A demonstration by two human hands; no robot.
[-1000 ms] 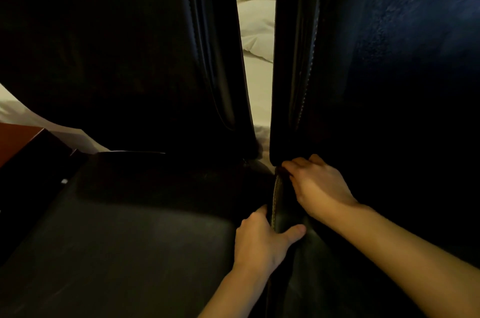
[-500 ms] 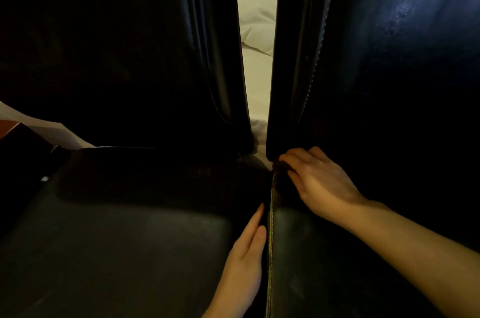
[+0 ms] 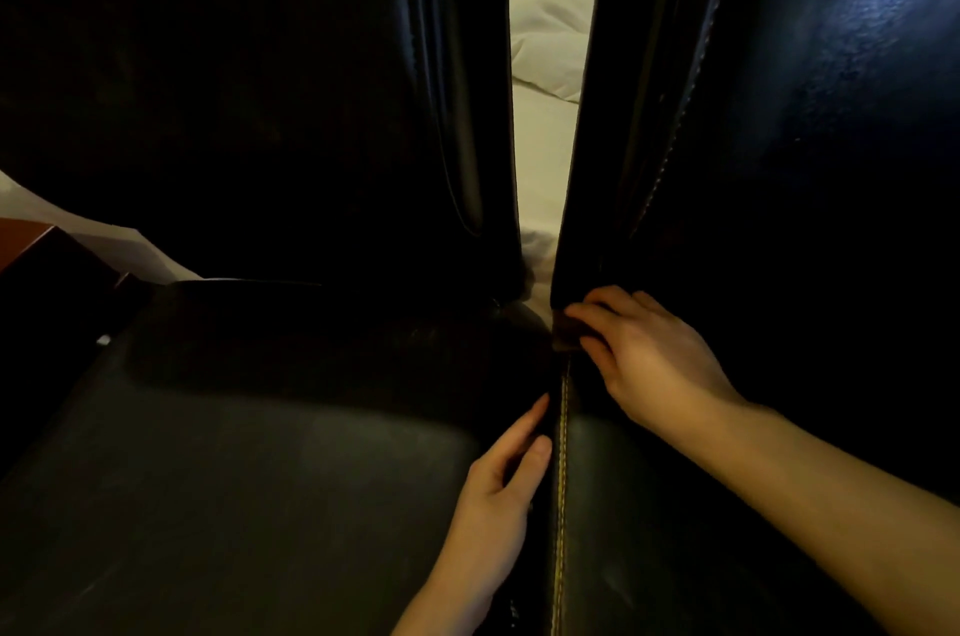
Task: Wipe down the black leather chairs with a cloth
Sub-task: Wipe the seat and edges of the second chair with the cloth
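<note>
Head view.

Item 1: left chair [image 3: 234,479], black leather. Its seat fills the lower left and its backrest [image 3: 234,90] rises dark above it. The inner seat edge runs alongside the seat of item 2, the two edges just beside each other with a thin dark slot between.

Item 2: right chair [image 3: 701,531], black leather. The seat edge carries a line of pale stitching [image 3: 561,505]; a second stitched seam climbs the edge of the backrest [image 3: 779,142]. A bluish sheen lies on the upper right of the back, showing a fine grain.

Item 3: gap between the two backrests, narrow, tapering toward the seats. White bedding [image 3: 550,38], soft and creased, shows through it.

Item 4: left hand [image 3: 493,495]. Fingers straight and relaxed, lying along the inner edge of the left seat, tips toward the slot. It holds nothing.

Item 5: right hand [image 3: 649,355]. Fingers bent at the foot of the right backrest, where the gap ends. A small brownish patch [image 3: 566,331] sits under the fingertips; whether it is the cloth, and whether the fingers grip it, cannot be told.

Item 6: reddish-brown furniture [image 3: 36,256], far left, hard-edged, beside the left seat, with white fabric [image 3: 119,246] behind it.
</note>
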